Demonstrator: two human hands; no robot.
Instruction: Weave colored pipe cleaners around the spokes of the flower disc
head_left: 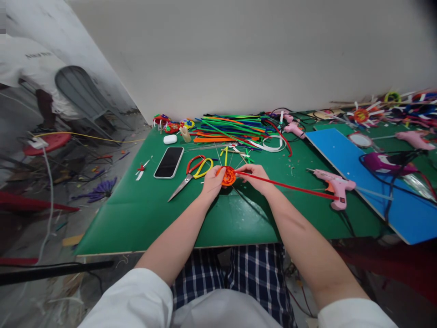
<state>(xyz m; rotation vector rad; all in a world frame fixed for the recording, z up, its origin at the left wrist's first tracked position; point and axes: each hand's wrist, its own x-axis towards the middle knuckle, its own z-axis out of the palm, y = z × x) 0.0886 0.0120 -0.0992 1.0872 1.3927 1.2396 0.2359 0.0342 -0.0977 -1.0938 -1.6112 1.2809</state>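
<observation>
My left hand (213, 181) grips the edge of a small round orange coil (228, 176), woven around thin wires that stick out at the top. On its other side, my right hand (256, 176) pinches a long red pipe cleaner (293, 186) close to the coil. The red strip runs out rightward over my forearm, towards a pink glue gun (336, 186). Left of the coil lie scissors (191, 175) with red and yellow handles. A yellow strip (226, 156) stands up behind the coil.
A white-framed phone (170, 162) and a white earbud case (170, 139) lie at the left. Behind is a pile of coloured pipe cleaners (232, 127). A blue board (375, 182), cables and a purple glue gun (389, 163) occupy the right side.
</observation>
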